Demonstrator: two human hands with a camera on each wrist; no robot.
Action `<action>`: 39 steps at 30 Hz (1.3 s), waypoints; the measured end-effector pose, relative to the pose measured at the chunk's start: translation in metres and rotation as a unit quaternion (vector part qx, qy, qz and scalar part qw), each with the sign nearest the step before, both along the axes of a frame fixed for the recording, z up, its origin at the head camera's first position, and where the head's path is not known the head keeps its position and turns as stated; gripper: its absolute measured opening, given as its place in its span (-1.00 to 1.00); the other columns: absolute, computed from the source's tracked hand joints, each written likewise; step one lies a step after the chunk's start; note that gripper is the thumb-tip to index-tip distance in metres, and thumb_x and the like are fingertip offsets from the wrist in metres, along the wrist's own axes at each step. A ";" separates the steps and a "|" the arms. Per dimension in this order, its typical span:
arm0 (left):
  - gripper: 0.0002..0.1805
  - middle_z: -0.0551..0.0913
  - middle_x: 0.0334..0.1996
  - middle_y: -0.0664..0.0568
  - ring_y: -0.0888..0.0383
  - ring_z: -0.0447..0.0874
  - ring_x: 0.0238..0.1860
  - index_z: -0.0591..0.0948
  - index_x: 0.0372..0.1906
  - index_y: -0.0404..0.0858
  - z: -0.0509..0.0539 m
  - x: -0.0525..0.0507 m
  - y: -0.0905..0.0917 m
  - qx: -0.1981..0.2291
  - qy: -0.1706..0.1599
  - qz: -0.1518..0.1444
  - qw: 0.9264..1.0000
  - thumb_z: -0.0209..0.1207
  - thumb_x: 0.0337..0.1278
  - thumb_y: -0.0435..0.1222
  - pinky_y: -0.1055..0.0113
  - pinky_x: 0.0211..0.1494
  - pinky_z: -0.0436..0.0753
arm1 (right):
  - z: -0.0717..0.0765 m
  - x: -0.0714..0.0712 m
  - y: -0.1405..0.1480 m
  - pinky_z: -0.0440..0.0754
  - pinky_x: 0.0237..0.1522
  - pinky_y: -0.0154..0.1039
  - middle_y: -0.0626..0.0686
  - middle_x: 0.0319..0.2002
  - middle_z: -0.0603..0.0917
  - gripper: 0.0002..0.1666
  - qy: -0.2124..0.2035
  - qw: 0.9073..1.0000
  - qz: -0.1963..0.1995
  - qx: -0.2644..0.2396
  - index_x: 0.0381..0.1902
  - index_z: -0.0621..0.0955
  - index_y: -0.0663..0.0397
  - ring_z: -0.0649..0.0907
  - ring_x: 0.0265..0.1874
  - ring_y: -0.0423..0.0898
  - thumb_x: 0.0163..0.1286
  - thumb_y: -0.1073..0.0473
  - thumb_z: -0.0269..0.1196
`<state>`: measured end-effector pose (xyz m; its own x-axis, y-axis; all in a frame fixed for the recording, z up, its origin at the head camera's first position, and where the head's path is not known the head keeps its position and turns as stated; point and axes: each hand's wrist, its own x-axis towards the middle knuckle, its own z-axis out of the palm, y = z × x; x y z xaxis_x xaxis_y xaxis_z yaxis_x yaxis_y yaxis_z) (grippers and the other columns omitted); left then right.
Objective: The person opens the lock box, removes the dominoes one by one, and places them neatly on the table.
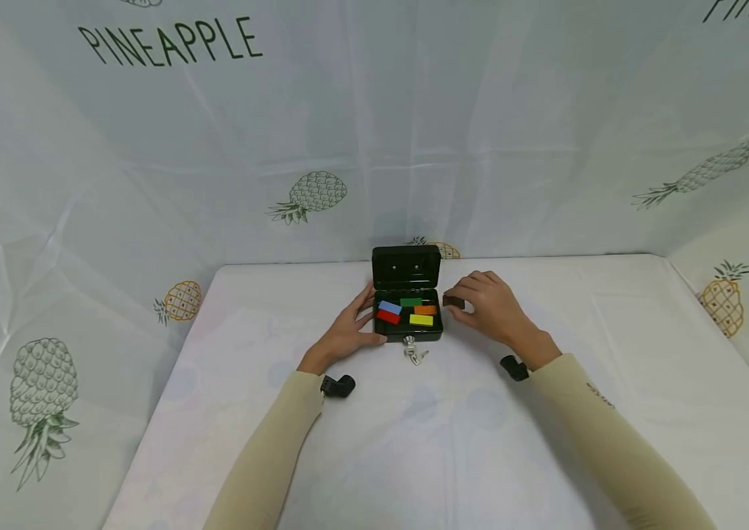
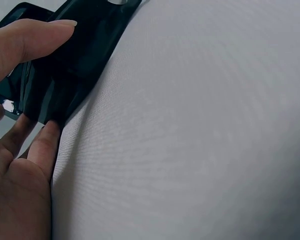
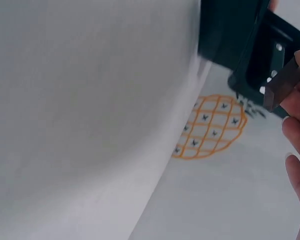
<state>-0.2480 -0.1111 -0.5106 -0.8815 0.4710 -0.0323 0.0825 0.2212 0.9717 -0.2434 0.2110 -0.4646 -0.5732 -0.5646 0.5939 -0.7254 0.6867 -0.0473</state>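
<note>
A small black cash box [image 1: 408,337] stands with its lid [image 1: 406,266] raised. Inside lie a blue block [image 1: 390,307], a red block [image 1: 388,316], a green block [image 1: 410,302], an orange block [image 1: 424,310] and a yellow block [image 1: 421,320]. Along the box's left side rests my left hand [image 1: 346,330], fingers spread and thumb by the front corner; the left wrist view shows its thumb [image 2: 35,41] against the box. My right hand [image 1: 488,303] pinches a dark brown block [image 3: 284,84] between thumb and fingers, just right of the box.
Keys [image 1: 416,356] hang from the lock at the box's front. A white cloth [image 1: 374,442] covers the table, and a pineapple-printed curtain [image 1: 480,191] rises close behind the box.
</note>
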 end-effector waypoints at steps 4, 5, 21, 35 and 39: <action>0.29 0.06 0.69 -0.03 -0.03 0.06 0.68 -0.10 0.76 0.04 0.000 0.000 0.001 0.002 -0.001 -0.001 1.000 0.46 0.12 -0.56 0.15 0.67 0.32 | -0.001 -0.001 0.011 0.71 -0.04 0.08 0.06 -0.27 0.81 -0.76 -0.009 1.000 -0.017 -0.001 -0.21 0.82 0.15 0.70 -0.20 0.10 0.19 0.21 0.60; 0.29 0.06 0.69 -0.04 -0.03 0.06 0.68 -0.10 0.76 0.03 -0.001 0.000 0.001 0.003 -0.002 -0.002 1.000 0.46 0.12 -0.56 0.15 0.67 0.32 | -0.001 -0.001 0.014 0.71 -0.04 0.08 0.07 -0.26 0.81 -0.77 -0.011 1.000 -0.022 0.001 -0.21 0.82 0.15 0.70 -0.20 0.10 0.19 0.21 0.60; 0.31 0.07 0.69 -0.01 -0.02 0.08 0.68 -0.10 0.76 0.07 -0.002 0.000 0.001 -0.009 -0.009 0.007 1.000 0.48 0.11 -0.54 0.14 0.66 0.33 | -0.011 -0.017 0.047 0.72 -0.05 0.15 0.13 -0.26 0.81 -0.79 -0.047 0.996 -0.065 0.026 -0.18 0.82 0.19 0.70 -0.21 0.16 0.24 0.24 0.57; 0.31 0.06 0.69 -0.01 -0.02 0.07 0.68 -0.11 0.76 0.07 0.000 -0.001 0.000 -0.007 -0.011 0.004 1.000 0.48 0.11 -0.54 0.16 0.66 0.33 | -0.014 -0.030 0.051 0.71 0.08 0.18 0.14 -0.19 0.80 -0.77 -0.115 0.986 -0.085 0.082 -0.12 0.81 0.22 0.71 -0.10 0.18 0.29 0.26 0.54; 0.30 0.08 0.68 -0.02 -0.01 0.08 0.68 -0.10 0.76 0.06 -0.001 -0.002 0.000 -0.005 -0.012 0.003 1.000 0.48 0.12 -0.53 0.18 0.66 0.32 | -0.013 -0.033 0.049 0.70 0.12 0.18 0.14 -0.17 0.80 -0.77 -0.141 0.982 -0.088 0.095 -0.10 0.81 0.22 0.71 -0.07 0.18 0.28 0.30 0.54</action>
<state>-0.2499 -0.1115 -0.5118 -0.8837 0.4645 -0.0578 0.0585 0.2320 0.9710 -0.2768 0.2602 -0.4776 -0.7983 -0.5268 0.2919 -0.5707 0.8165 -0.0873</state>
